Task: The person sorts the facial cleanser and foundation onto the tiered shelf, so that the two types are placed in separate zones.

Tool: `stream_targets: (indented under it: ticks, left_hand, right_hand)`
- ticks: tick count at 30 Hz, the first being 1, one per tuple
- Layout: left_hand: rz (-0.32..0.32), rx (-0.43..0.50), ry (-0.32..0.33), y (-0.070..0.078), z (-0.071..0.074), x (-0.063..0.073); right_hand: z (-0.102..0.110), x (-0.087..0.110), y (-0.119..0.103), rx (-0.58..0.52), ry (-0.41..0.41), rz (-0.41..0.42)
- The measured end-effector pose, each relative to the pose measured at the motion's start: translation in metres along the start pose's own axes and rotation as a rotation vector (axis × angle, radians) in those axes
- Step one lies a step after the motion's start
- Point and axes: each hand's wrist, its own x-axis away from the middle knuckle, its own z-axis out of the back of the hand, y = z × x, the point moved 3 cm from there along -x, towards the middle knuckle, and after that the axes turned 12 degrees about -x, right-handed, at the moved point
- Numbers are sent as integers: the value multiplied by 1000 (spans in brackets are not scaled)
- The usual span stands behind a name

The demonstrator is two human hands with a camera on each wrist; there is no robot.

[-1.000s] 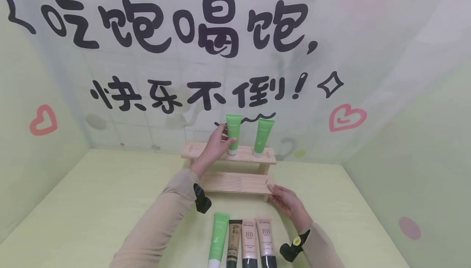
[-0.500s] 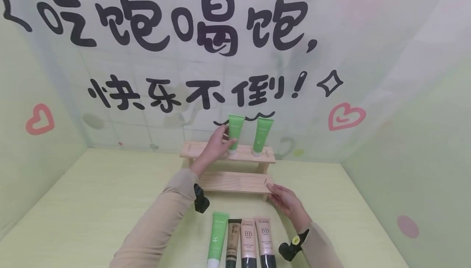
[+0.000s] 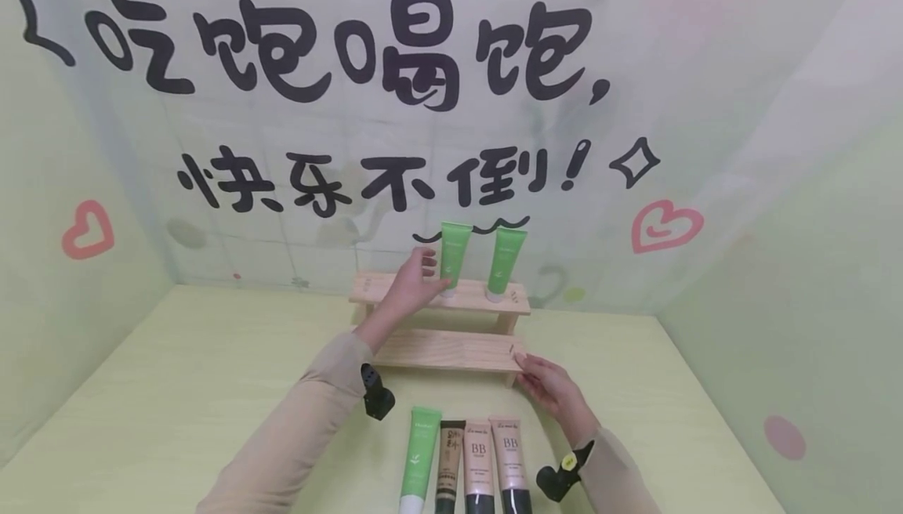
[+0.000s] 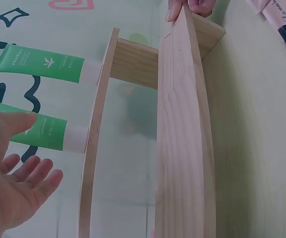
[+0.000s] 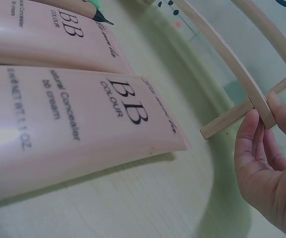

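Got the left hand (image 3: 415,283) loose by a standing green tube (image 3: 455,251), top step (image 3: 471,295)

On left wrist cam, can see fingers apart toward 6 o'clock, can't tell about thumb contact. On right wrist cam, can see the right hand (image 5: 271,183) clamped on the lower step (image 3: 447,351), 3 o'clock end by head cam. Up top, got a gap toward 3 before another green tube (image 3: 506,257) near the edge, more board toward 9.

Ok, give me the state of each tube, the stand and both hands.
Left upper green tube: upright, capped.
Right upper green tube: upright, capped.
Front green tube: lying, capped.
Brown tube: lying.
Left BB tube: lying, capped.
Right BB tube: lying, capped.
Wooden stand: upright.
Left hand: fingers off the tubes, thumb contact unclear.
Right hand: pinching the stand's end.
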Motion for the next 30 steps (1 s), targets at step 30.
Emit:
stream_targets:
  ticks: [30]
  left_hand:
    - [64,-106,-272,-59,-8,115]
  right_hand:
    - [-2,0,0,7,-31,-29]
